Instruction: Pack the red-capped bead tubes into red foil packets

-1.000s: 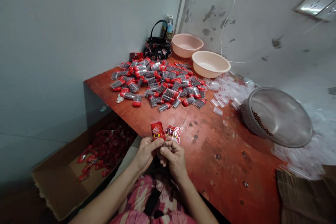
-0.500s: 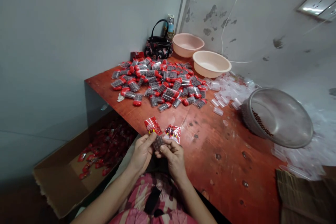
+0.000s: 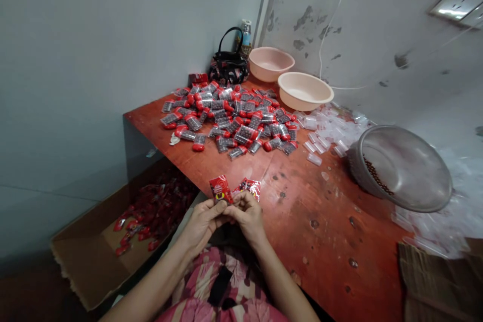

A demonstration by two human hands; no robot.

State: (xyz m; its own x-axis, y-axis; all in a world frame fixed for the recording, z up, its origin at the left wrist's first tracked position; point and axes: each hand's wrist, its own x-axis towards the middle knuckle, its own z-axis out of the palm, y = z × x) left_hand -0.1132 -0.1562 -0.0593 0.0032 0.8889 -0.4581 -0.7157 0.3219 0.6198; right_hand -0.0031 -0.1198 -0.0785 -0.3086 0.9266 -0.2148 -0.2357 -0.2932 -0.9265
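My left hand (image 3: 202, 219) is closed on a glossy red printed packet (image 3: 221, 187) with a yellow-and-black mark, held upright at the table's near edge. My right hand (image 3: 247, 216) meets it from the other side, thumb and fingers pinched at the packet's lower corner. The clear container of dark balls seen between the hands before is hidden now. Just behind my right fingers is a second red packet (image 3: 253, 187), apparently on the tabletop. Farther back lies a heap of clear containers with red ends, filled with dark balls (image 3: 245, 133).
Clear empty tubes (image 3: 320, 143) lie right of the heap. A grey metal basin (image 3: 407, 176) with some brown balls leans at right. Two plastic basins (image 3: 305, 89) and a black handbag (image 3: 228, 68) stand at the back. A cardboard box (image 3: 90, 249) with red packets is lower left.
The hands have drawn closer together, and the dark-ball container between them has gone from sight. The red packet has become more upright and moved slightly lower.
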